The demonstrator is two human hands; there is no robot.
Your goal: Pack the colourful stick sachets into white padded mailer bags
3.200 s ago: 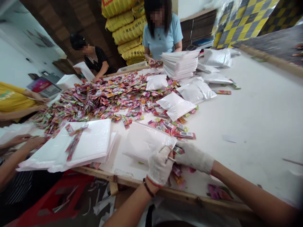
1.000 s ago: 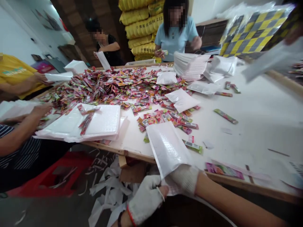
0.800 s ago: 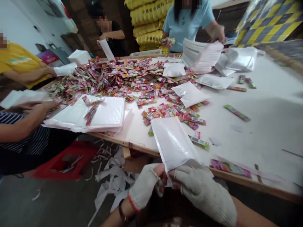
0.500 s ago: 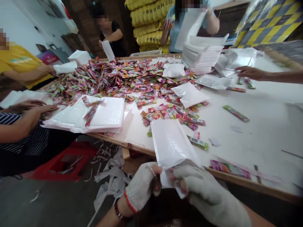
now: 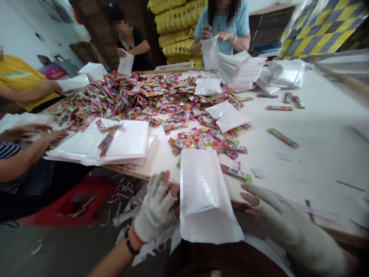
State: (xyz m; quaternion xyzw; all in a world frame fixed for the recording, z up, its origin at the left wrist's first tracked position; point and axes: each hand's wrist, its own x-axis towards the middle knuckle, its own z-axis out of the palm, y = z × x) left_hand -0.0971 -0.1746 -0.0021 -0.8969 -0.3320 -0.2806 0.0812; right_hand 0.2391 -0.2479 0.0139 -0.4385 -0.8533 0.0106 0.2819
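Note:
A white bubble mailer (image 5: 203,184) lies over the table's near edge, its open mouth hanging toward me. My left hand (image 5: 157,207), in a fingerless-tipped white glove, is just left of the mailer, fingers loosely bent and apart, with nothing visible in them. To the mailer's right, my right hand (image 5: 276,217), also gloved and somewhat blurred, is spread above the table edge, apart from the mailer. Beyond the mailer is a small heap of colourful stick packets (image 5: 201,140). One green-ended packet (image 5: 236,173) lies between the mailer and my right hand.
A large packet pile (image 5: 138,92) covers the table's far middle. Stacked mailers (image 5: 129,140) lie at left, another stack (image 5: 240,71) at the back. A filled mailer (image 5: 229,116) rests ahead. Several co-workers sit around. A red stool (image 5: 72,207) stands at lower left.
Both hands have let go of the mailer's near end and moved apart, left and right; its mouth now shows. At the right, a co-worker's hand and a silvery-white mailer are gone from view.

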